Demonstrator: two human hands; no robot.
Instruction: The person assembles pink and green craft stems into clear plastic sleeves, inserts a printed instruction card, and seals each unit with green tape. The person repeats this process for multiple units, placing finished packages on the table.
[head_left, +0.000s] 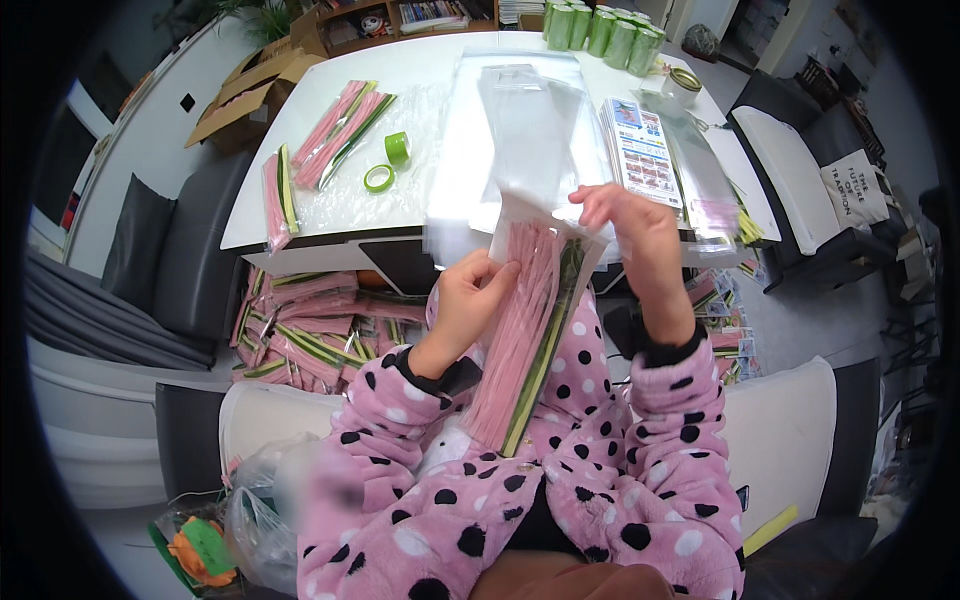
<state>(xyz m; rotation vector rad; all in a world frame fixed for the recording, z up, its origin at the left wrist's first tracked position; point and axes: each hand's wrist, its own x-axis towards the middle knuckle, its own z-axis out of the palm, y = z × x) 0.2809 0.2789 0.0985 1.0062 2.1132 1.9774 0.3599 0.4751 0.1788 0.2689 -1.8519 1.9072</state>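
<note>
My left hand (474, 296) grips the left edge of a clear plastic bag (525, 330) near its upper end, thumb on top. Long pink pipe-cleaner-like strips fill the bag, with dark green and yellow-green ones along its right side. The bag lies slanted above my lap, its upper end near the table edge. My right hand (626, 217) is raised at the bag's upper right corner, fingers bent and a little blurred; whether it touches the plastic I cannot tell. Empty clear bags (525, 127) lie on the white table (337, 67) beyond.
Filled bags (345, 135) and green tape rolls (379, 178) lie on the table's left. Printed sheets (643, 154), more bags (694, 172) and wrapped green rolls (600, 34) are on the right. Filled bags (315, 322) are heaped below; a cardboard box (255, 90) stands at the back left.
</note>
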